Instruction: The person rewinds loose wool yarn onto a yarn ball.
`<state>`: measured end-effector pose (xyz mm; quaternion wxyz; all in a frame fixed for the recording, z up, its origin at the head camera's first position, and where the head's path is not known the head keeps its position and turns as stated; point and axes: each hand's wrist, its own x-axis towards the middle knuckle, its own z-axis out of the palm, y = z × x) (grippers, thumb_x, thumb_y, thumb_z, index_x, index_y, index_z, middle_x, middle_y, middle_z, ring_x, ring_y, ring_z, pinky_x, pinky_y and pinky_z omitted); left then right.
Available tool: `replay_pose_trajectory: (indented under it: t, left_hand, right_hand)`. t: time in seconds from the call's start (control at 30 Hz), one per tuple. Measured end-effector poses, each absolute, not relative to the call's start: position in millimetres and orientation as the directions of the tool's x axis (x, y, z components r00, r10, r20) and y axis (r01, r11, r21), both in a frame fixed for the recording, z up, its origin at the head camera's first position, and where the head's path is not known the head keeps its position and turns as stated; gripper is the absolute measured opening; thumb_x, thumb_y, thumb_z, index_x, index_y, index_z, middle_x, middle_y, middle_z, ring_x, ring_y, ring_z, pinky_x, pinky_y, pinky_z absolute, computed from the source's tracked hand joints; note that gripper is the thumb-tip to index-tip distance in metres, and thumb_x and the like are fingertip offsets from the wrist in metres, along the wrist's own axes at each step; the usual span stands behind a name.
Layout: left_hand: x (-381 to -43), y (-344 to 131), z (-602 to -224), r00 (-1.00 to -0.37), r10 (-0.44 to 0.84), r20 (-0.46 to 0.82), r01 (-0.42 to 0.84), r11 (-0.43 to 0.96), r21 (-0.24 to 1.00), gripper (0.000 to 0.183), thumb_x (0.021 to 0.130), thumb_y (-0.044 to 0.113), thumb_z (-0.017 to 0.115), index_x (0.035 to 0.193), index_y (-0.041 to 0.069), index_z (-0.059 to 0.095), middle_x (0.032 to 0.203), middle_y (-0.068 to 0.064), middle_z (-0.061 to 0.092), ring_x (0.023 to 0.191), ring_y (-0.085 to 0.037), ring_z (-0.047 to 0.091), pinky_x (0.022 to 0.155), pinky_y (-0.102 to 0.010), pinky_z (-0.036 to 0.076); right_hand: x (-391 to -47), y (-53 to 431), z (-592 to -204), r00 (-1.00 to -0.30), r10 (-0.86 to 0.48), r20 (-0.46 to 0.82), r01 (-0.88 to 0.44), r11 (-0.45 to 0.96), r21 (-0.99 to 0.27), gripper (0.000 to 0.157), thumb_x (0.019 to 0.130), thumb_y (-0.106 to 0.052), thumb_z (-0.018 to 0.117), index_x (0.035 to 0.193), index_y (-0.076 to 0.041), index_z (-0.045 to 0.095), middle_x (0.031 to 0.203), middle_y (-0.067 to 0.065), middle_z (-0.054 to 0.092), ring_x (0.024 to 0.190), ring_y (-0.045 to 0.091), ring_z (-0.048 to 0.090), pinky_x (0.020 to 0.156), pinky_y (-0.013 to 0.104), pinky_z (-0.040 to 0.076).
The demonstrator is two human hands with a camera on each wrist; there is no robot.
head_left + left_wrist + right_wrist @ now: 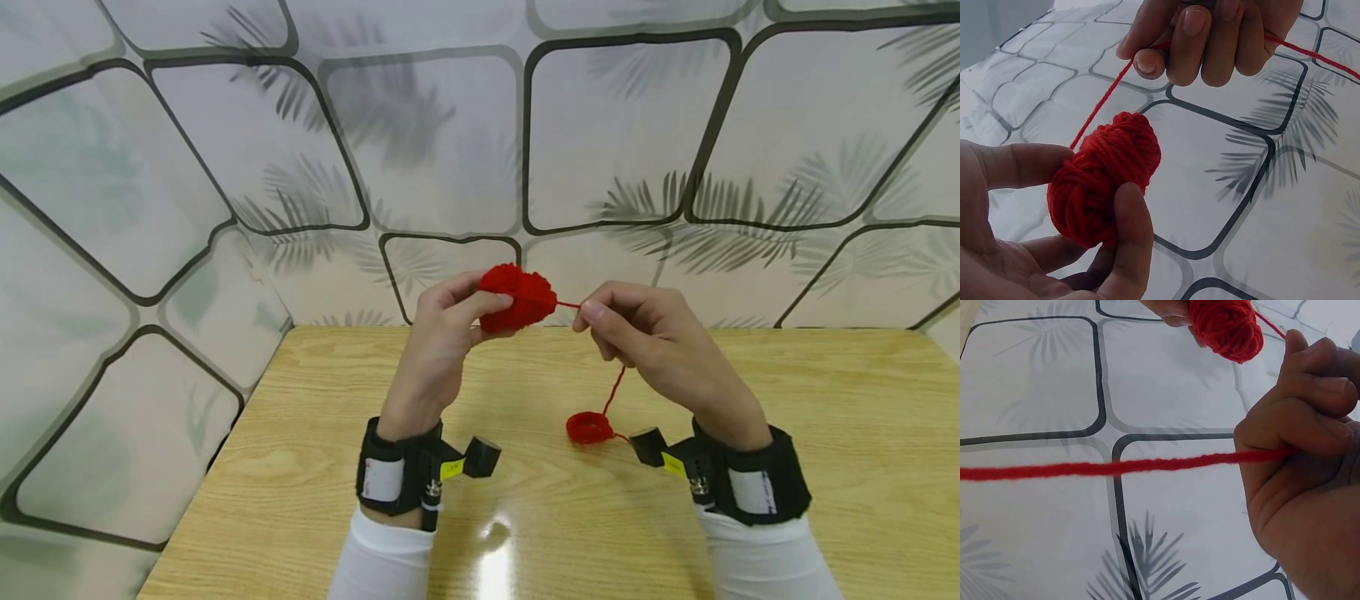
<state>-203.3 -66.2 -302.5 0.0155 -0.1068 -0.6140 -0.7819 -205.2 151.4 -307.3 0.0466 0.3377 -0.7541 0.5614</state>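
Observation:
My left hand (pixel 442 342) grips a small ball of red yarn (pixel 525 298) between thumb and fingers, raised above the table. From the ball a short taut strand (pixel 1102 103) runs to my right hand (pixel 660 342), which pinches it between thumb and index finger. The yarn passes through the curled fingers of the right hand, and its loose length (pixel 1166 464) comes out on the other side. That length hangs down to a flat loop of red yarn (pixel 589 427) on the table. In the left wrist view the ball (pixel 1107 181) shows its crossed windings.
The wooden table (pixel 315 500) stretches under both hands. Behind it and on the left stand light walls (pixel 450 150) with dark outlines and leaf prints. Each wrist wears a black strap (pixel 397 467) with a small camera.

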Motion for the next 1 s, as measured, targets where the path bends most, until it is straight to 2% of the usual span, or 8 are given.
replay_pose_trajectory:
  t: [0.17, 0.33, 0.47, 0.67, 0.8, 1.0]
  left_hand:
    - [-203.1, -66.9, -302.6, -0.976, 0.140, 0.166, 0.132, -0.226, 0.965, 0.025, 0.083, 0.011, 0.057, 0.104, -0.004, 0.060, 0.106, -0.015, 0.059, 0.099, -0.027, 0.054, 0.080, -0.039, 0.046]
    - [-202.9, -68.2, -302.7, -0.962, 0.207, 0.180, 0.119, -0.277, 0.953, 0.027, 0.084, 0.009, 0.053, 0.105, -0.007, 0.058, 0.106, -0.015, 0.058, 0.099, -0.026, 0.054, 0.086, -0.039, 0.045]
    - [-201.7, -70.4, -303.0, -0.929, 0.306, 0.207, 0.099, -0.336, 0.937, 0.031, 0.084, 0.008, 0.051, 0.110, -0.008, 0.054, 0.108, -0.015, 0.056, 0.096, -0.025, 0.055, 0.083, -0.035, 0.046]
    - [-201.0, -72.8, -303.8, -0.841, 0.469, 0.268, 0.072, -0.393, 0.917, 0.042, 0.084, 0.004, 0.049, 0.125, -0.003, 0.048, 0.123, -0.018, 0.050, 0.104, -0.029, 0.054, 0.083, -0.034, 0.047]
    - [-200.0, -73.9, -304.8, -0.806, 0.510, 0.300, 0.082, -0.406, 0.910, 0.039, 0.084, 0.004, 0.052, 0.122, -0.004, 0.050, 0.117, -0.016, 0.054, 0.102, -0.028, 0.053, 0.085, -0.036, 0.045]
    - [-198.1, -74.4, -304.3, -0.797, 0.519, 0.309, 0.120, -0.366, 0.923, 0.033, 0.084, 0.006, 0.056, 0.116, -0.002, 0.054, 0.106, -0.011, 0.059, 0.097, -0.027, 0.054, 0.089, -0.040, 0.042]
  right_hand:
    - [-204.2, 152.6, -305.3, -0.807, -0.392, 0.442, -0.531, 0.154, -0.833, 0.013, 0.094, -0.014, 0.050, 0.091, -0.009, 0.061, 0.065, 0.007, 0.044, 0.058, 0.019, 0.041, 0.046, 0.032, 0.030]
    - [-203.5, 153.3, -303.9, -0.823, -0.364, 0.436, -0.516, 0.155, -0.843, 0.014, 0.094, -0.015, 0.051, 0.090, -0.007, 0.061, 0.064, 0.008, 0.043, 0.058, 0.020, 0.040, 0.048, 0.033, 0.030]
    - [-203.8, 153.8, -304.5, -0.823, -0.362, 0.438, -0.517, 0.154, -0.842, 0.013, 0.094, -0.014, 0.051, 0.090, -0.009, 0.062, 0.064, 0.008, 0.043, 0.057, 0.020, 0.041, 0.048, 0.033, 0.030]
    - [-204.7, 153.4, -305.7, -0.826, -0.356, 0.437, -0.512, 0.149, -0.846, 0.013, 0.094, -0.014, 0.050, 0.091, -0.007, 0.061, 0.066, 0.009, 0.044, 0.059, 0.021, 0.041, 0.048, 0.033, 0.031]
    - [-206.3, 151.2, -306.9, -0.815, -0.375, 0.441, -0.517, 0.128, -0.847, 0.011, 0.093, -0.012, 0.051, 0.091, -0.007, 0.060, 0.067, 0.008, 0.044, 0.060, 0.021, 0.042, 0.047, 0.033, 0.032]
    - [-207.6, 150.7, -307.6, -0.817, -0.328, 0.475, -0.536, 0.124, -0.835, 0.011, 0.092, -0.011, 0.052, 0.090, -0.008, 0.062, 0.064, 0.007, 0.042, 0.057, 0.019, 0.039, 0.044, 0.032, 0.028]
